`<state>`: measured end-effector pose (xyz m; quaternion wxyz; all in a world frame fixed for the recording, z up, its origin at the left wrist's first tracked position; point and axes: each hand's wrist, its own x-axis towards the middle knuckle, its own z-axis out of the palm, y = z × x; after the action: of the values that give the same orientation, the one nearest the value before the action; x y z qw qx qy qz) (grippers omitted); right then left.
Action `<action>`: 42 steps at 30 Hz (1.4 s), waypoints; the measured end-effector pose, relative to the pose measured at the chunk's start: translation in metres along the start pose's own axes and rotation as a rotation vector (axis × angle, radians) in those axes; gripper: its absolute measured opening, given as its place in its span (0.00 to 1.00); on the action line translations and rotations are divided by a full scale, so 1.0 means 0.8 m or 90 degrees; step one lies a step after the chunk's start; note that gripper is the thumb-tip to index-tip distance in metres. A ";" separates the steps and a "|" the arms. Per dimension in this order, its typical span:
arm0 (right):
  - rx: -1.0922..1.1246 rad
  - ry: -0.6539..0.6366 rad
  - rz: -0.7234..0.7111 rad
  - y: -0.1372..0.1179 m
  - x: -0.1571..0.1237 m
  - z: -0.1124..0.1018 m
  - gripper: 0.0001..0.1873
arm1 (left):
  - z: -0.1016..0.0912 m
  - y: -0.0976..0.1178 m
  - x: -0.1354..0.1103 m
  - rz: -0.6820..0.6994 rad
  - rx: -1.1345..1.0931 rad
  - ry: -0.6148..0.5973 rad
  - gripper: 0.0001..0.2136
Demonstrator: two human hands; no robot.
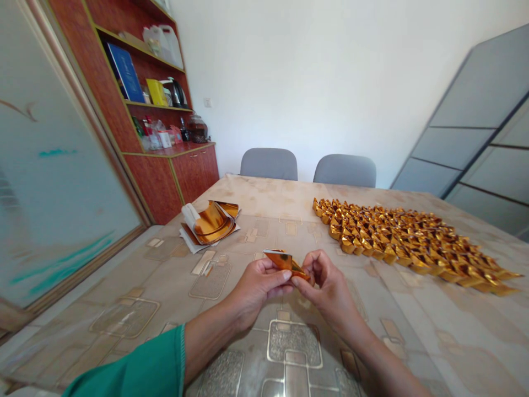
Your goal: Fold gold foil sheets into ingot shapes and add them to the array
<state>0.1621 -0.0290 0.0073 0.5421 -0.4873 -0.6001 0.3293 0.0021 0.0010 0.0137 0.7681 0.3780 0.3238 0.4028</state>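
Observation:
A partly folded piece of gold foil paper point(281, 261) is held above the near middle of the table. My left hand point(258, 288) pinches its left side between thumb and fingers. On its right end my right hand point(324, 278) is closed, the thumb in front and the curled fingers behind. A pointed flap with a pale edge stands up at the left of the paper. Parts of the folds are hidden by my fingers. Left of my hands lies a loose stack of gold foil sheets point(211, 223), curled and with white undersides.
Many folded gold foil ingots point(397, 237) stand in tight rows at the right. A patterned cloth covers the table point(165, 292). Two grey chairs point(268, 164) stand at the far edge. A red-brown shelf cabinet point(194, 173) is at the back left.

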 end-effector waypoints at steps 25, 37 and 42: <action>0.048 -0.072 0.047 0.004 0.000 -0.004 0.18 | 0.001 -0.003 0.004 0.065 -0.035 0.053 0.18; 0.010 -0.044 0.077 0.000 -0.003 0.002 0.24 | 0.001 -0.006 0.004 0.061 0.001 0.069 0.14; 0.090 -0.112 0.127 0.014 -0.004 0.007 0.21 | 0.001 -0.006 0.002 0.053 -0.003 0.057 0.14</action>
<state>0.1589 -0.0279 -0.0056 0.4850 -0.4748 -0.5691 0.4642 0.0057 0.0000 0.0098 0.7362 0.3709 0.3408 0.4520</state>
